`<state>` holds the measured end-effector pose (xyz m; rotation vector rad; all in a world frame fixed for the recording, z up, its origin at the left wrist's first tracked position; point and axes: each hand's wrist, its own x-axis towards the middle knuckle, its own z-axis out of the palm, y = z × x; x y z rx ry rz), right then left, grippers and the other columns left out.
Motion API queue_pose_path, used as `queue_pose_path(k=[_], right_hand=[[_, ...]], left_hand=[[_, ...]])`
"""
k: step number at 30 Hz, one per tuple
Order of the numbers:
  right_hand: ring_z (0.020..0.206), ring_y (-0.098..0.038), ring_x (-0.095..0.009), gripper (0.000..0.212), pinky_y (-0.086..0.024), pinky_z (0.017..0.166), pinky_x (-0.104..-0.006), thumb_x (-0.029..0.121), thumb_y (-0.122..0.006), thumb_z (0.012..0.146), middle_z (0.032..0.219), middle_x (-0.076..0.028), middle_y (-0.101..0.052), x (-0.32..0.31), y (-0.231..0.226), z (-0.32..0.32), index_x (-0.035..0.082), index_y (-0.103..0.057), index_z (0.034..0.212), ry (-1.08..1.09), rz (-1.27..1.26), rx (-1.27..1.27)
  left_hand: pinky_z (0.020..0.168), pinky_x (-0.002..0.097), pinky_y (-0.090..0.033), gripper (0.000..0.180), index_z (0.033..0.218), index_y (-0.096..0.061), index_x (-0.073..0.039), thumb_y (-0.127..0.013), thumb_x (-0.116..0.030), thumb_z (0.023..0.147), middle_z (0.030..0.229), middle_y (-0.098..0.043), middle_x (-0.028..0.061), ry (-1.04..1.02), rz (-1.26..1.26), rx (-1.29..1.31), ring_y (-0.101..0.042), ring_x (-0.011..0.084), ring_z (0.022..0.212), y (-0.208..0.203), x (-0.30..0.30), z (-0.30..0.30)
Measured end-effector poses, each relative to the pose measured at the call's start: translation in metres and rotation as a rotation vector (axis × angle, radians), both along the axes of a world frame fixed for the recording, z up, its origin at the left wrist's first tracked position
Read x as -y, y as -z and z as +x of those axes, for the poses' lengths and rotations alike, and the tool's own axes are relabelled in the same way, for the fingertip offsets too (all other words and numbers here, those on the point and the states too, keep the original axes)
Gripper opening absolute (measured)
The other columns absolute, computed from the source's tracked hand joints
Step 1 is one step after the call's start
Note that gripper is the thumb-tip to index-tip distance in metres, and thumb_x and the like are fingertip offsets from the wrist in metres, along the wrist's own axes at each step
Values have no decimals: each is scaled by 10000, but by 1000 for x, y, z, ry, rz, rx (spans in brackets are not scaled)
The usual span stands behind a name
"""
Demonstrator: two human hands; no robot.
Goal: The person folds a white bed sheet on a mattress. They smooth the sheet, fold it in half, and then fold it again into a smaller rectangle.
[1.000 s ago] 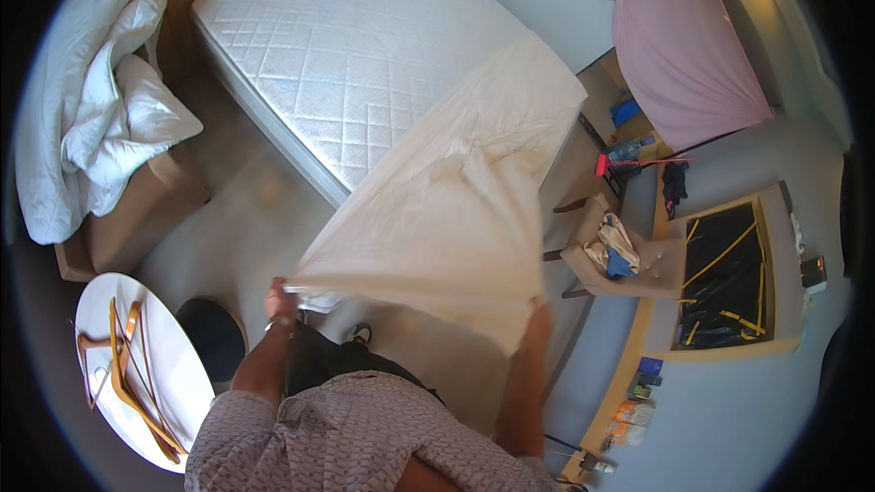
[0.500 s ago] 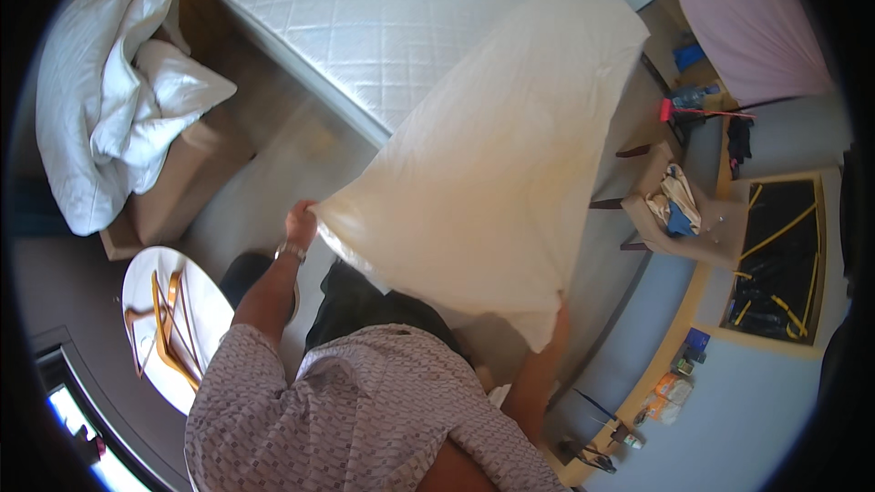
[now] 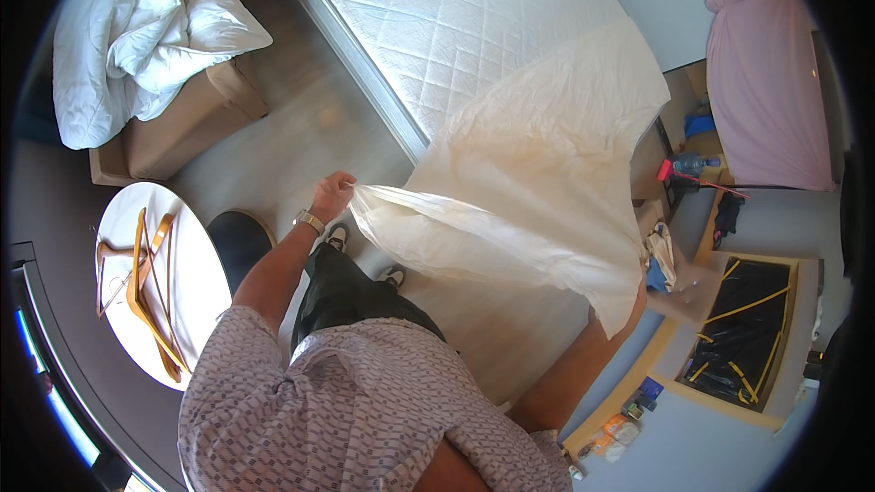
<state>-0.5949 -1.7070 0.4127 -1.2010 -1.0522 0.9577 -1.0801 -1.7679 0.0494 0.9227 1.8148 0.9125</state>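
Observation:
A large cream sheet [image 3: 538, 182] hangs spread out in front of me, its far end lying over the corner of a bare quilted white mattress [image 3: 437, 18]. My left hand [image 3: 333, 193], with a watch on the wrist, is closed on the sheet's near left corner. My right arm reaches up to the sheet's right corner; my right hand [image 3: 629, 305] is mostly hidden behind the cloth there and grips its edge. The sheet sags in folds between the two hands. Below it I see dark trousers and shoes.
A tan armchair [image 3: 182, 118] piled with a white duvet [image 3: 137, 27] stands at the left. A round white table [image 3: 196, 310] holding wooden hangers [image 3: 146, 282] is at my lower left. A pink curtain [image 3: 766, 82], a small cluttered side table [image 3: 693, 282] and a black-fronted cabinet [image 3: 747, 328] are at the right.
The view has swung left and closer. The sheet has dropped and slackened, its far end settling on the mattress corner. My left hand has moved up and right with its corner.

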Motion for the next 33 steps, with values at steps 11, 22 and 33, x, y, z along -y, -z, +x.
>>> queue_pose_path(k=[11,22,33], right_hand=[[1182,-706,-331,425,-604,992,-480,207,-533,1122,1372,-226,-681,-9,-35,-43,-77,-596,1432,-65,-20,-200],[1176,-707,-321,388,-580,1028,-472,187,-578,1097,1333,-215,-705,-10,-41,-48,-90,-629,1365,-143,26,-327],[1167,-715,-314,361,-585,1023,-477,198,-569,1106,1303,-199,-724,-24,-48,-43,-74,-649,1329,-157,-56,-480]], left_hand=[[755,407,-606,317,1169,-690,-83,-809,-177,891,1134,-708,140,451,554,-357,-721,327,886,-77,87,77],[916,496,-544,737,1352,-593,-37,-892,-407,790,1350,-617,183,682,507,-338,-650,396,1131,-89,90,172],[931,512,-512,595,1294,-573,-69,-857,-274,813,1344,-602,153,498,284,-396,-614,372,1191,-76,57,218]])
